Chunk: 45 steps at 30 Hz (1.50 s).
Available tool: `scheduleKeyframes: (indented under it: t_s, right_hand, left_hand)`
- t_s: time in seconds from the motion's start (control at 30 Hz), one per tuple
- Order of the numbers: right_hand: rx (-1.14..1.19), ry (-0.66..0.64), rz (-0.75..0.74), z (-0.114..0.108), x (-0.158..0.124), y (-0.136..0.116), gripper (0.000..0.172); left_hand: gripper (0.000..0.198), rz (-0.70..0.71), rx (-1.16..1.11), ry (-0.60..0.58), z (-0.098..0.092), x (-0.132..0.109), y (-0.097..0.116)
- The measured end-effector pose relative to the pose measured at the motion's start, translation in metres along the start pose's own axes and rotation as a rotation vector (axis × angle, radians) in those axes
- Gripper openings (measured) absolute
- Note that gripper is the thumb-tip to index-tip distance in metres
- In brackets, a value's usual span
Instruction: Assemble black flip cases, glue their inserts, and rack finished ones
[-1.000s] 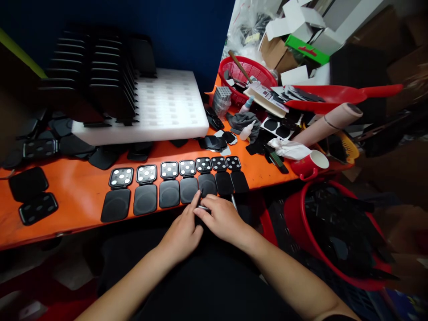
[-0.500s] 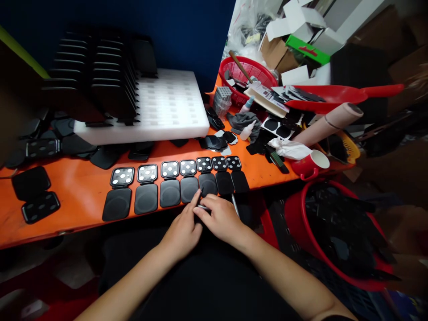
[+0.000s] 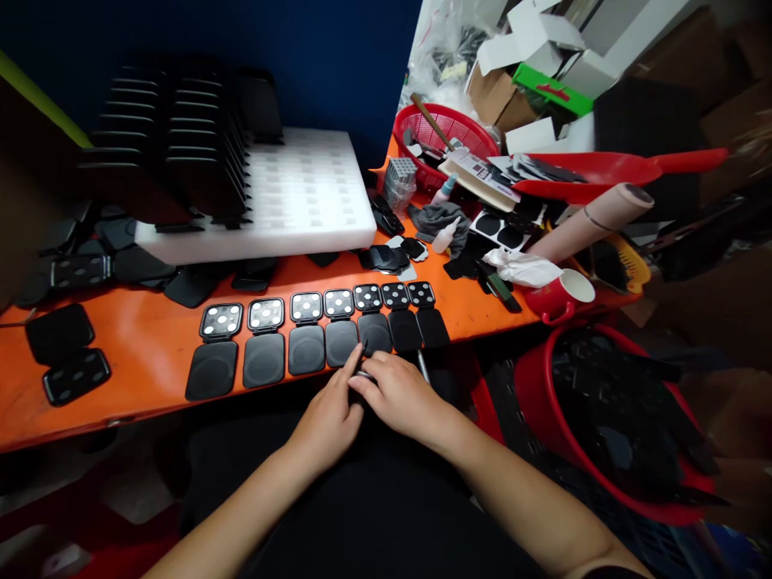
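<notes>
Several hinged black cases lie unfolded in a row on the orange table (image 3: 145,322), their upper halves dotted with light discs, such as the leftmost one (image 3: 221,320). My left hand (image 3: 329,410) is at the table's front edge, its index finger stretched toward a plain black lower half (image 3: 342,343). Touching it on the right, my right hand (image 3: 395,390) has its fingers curled and pinched around a small, thin, ribbed metallic item (image 3: 363,373), mostly hidden by the fingers. A small dark tip shows by the left index fingertip.
Behind the row, a white foam block (image 3: 314,193) holds upright black cases. At the right are a red basket (image 3: 449,121), a white bottle (image 3: 445,236), a red mug (image 3: 560,296) and a red tub (image 3: 536,402) of black parts. Another open case (image 3: 75,376) lies far left.
The view has shifted very slightly. My right hand's fingers have closed a little more over the ribbed item; my left hand has barely moved.
</notes>
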State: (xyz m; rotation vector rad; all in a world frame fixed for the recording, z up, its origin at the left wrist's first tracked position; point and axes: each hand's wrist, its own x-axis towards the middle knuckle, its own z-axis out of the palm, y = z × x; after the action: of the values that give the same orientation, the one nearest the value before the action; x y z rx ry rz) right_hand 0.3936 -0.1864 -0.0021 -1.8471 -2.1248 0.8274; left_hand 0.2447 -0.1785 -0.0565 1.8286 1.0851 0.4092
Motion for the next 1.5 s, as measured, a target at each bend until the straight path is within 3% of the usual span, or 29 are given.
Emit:
scheduleKeyframes:
  t_s: [0.23,0.33,0.43,0.53,0.67,0.83,1.0,1.1,1.2,1.37,1.5]
  right_hand:
    - [0.031,0.094,-0.007,0.005,0.003,-0.003,0.024]
    - [0.343,0.060,0.023,0.012,0.006,0.006,0.024]
    - [0.818,-0.027,0.121,0.016,0.012,0.020,0.031]
    - [1.002,0.005,0.190,0.016,0.014,0.027,0.032]
    - [0.781,0.024,0.152,0.006,0.011,0.022,0.027]
    - [0.326,0.039,0.045,-0.012,0.007,0.014,0.027]
    - [0.394,-0.024,0.028,-0.009,0.004,0.019,0.026]
    - [0.538,0.055,0.122,0.005,0.006,0.022,0.035]
    - [0.723,0.113,0.157,0.017,0.010,0.022,0.034]
    - [1.260,-0.095,0.208,0.021,0.016,0.018,0.033]
    - [1.476,-0.125,0.278,0.017,0.014,0.012,0.032]
  left_hand:
    - [0.065,-0.046,-0.124,0.030,0.002,0.001,0.003]
    - [0.068,-0.147,-0.405,0.009,0.002,0.002,0.005]
    - [0.075,-0.341,-0.833,-0.119,-0.001,0.002,0.008]
    - [0.086,-0.395,-1.043,-0.168,-0.004,0.002,0.010]
    - [0.089,-0.307,-0.863,-0.143,-0.003,0.000,0.005]
    - [0.080,-0.059,-0.260,-0.093,-0.003,-0.004,0.000]
    - [0.077,0.045,0.025,-0.082,-0.007,-0.010,0.001]
    - [0.075,0.045,0.025,-0.096,-0.006,-0.012,0.000]
    - [0.071,0.000,-0.143,-0.078,-0.003,-0.009,-0.002]
    - [0.049,-0.244,-0.716,0.112,-0.004,0.005,0.001]
    - [0.042,-0.380,-0.941,0.106,-0.016,0.008,0.008]
